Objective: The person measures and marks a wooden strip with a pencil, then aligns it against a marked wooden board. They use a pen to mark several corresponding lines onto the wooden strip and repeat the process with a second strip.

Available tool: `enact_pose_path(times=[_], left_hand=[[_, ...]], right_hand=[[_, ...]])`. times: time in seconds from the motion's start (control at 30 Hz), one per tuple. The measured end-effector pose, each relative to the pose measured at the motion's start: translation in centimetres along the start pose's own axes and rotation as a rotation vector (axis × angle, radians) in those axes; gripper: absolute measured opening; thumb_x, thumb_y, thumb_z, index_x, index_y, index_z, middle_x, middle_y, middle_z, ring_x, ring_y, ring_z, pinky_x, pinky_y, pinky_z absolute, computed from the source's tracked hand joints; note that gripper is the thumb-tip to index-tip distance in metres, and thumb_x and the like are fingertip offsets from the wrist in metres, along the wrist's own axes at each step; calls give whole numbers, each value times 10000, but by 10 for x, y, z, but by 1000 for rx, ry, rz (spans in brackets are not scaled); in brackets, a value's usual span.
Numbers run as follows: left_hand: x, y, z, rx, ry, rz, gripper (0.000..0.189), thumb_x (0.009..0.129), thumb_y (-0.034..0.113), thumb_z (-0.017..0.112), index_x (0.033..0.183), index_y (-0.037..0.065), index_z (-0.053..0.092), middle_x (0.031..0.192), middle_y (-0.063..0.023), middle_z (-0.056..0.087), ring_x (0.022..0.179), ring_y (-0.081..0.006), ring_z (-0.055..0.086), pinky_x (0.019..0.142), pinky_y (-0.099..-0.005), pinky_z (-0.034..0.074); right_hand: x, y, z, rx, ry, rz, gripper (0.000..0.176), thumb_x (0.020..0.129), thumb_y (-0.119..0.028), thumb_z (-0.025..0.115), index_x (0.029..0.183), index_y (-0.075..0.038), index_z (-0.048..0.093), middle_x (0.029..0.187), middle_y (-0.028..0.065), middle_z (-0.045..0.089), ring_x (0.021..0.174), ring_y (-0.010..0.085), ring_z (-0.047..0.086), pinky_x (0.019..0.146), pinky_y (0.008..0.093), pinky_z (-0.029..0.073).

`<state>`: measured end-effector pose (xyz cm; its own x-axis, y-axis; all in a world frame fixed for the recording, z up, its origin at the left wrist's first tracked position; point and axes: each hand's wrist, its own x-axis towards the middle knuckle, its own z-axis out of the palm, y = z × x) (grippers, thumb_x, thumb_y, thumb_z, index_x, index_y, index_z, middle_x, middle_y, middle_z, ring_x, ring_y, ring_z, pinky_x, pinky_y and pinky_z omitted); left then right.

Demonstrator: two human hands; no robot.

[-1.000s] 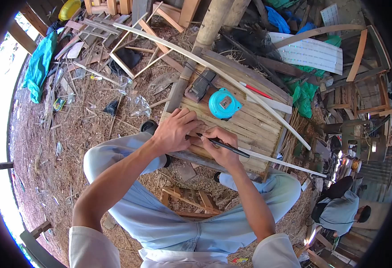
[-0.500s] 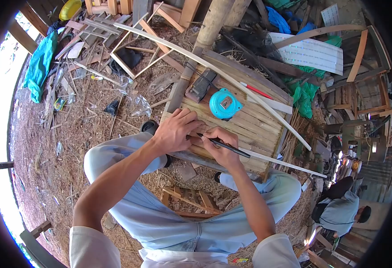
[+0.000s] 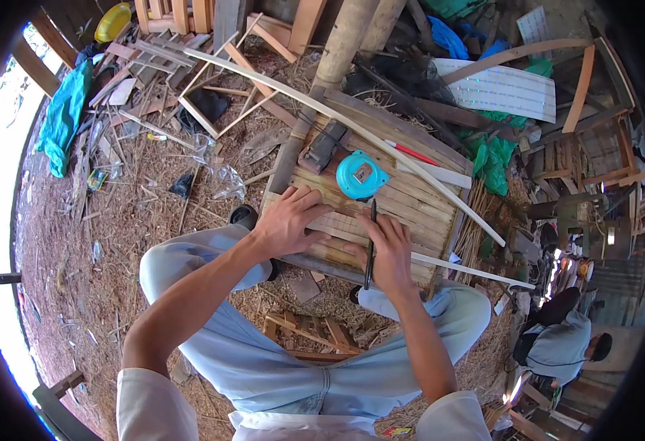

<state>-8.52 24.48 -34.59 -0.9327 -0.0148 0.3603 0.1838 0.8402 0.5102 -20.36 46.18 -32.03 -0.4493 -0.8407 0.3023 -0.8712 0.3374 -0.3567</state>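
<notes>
My left hand (image 3: 287, 226) lies at the near left of the slatted wooden bench (image 3: 422, 213), its thumb and fingers around the end of a thin wooden strip (image 3: 477, 270). The strip runs to the right, past the bench edge; its middle is covered by my right hand (image 3: 390, 253). A black pen (image 3: 369, 250) sits in my right hand, close to upright in the view, with the fingers curled by the strip. Just beyond my hands lies a turquoise tape measure (image 3: 361, 175).
On the bench are a dark block-shaped tool (image 3: 324, 147), a red pen (image 3: 415, 153) and a long pale strip (image 3: 403, 143) lying diagonally. Wood scraps (image 3: 161, 62) and wooden frames (image 3: 209, 110) litter the ground. A person (image 3: 561, 342) sits at far right.
My right hand has moved slightly right, away from the left hand, and the pen has swung from slanted to nearly upright. The left thumb and fingers have spread a little.
</notes>
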Motion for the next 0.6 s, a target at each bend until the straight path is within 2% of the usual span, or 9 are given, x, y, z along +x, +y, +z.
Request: enact_pose_path(times=[0.03,0.1,0.37,0.47,0.53,0.6], left_hand=[[0,1,3,4,-15,-5,506,726,318,823,1139,61,684,1048,-69,556,1074,-264,530,933,-399,445],[1,4,9,-2,-18,11,506,719,304,825,1139,61,682,1049,-69,557,1075,-265,530,935,-397,445],[6,10,22,-38,19,51,508,707,267,827,1143,59,672,1042,-74,551,1061,-276,531,953,-411,445],[9,12,24,-55,-26,20,513,702,260,830,1148,62,671,1043,-76,551,1059,-278,533,969,-419,443],[11,11,23,-68,2,25,533,686,253,859,1152,56,691,1023,-83,559,1000,-295,547,933,-429,460],[10,10,22,-77,-28,11,525,693,250,851,1156,60,692,1056,-79,560,1039,-287,538,959,-427,452]], right_hand=[[-4,1,3,-53,7,-16,578,746,-300,834,1239,-59,652,1158,128,659,1039,320,591,906,437,441],[-6,5,4,-9,-23,25,607,740,-305,840,1258,-60,640,1176,143,640,1055,334,580,919,444,436],[-13,12,-6,107,-60,104,537,741,-181,845,1229,-47,664,1073,151,591,1043,362,568,905,473,475],[-15,16,-6,174,-50,136,532,731,-197,856,1210,-45,680,1067,150,585,1027,363,567,898,463,481],[-14,18,-7,184,-53,152,539,725,-213,863,1206,-47,685,1062,146,581,1031,356,563,908,464,471],[-15,18,-6,200,-63,168,546,720,-229,869,1202,-49,690,1057,141,577,1036,349,559,919,466,461]])
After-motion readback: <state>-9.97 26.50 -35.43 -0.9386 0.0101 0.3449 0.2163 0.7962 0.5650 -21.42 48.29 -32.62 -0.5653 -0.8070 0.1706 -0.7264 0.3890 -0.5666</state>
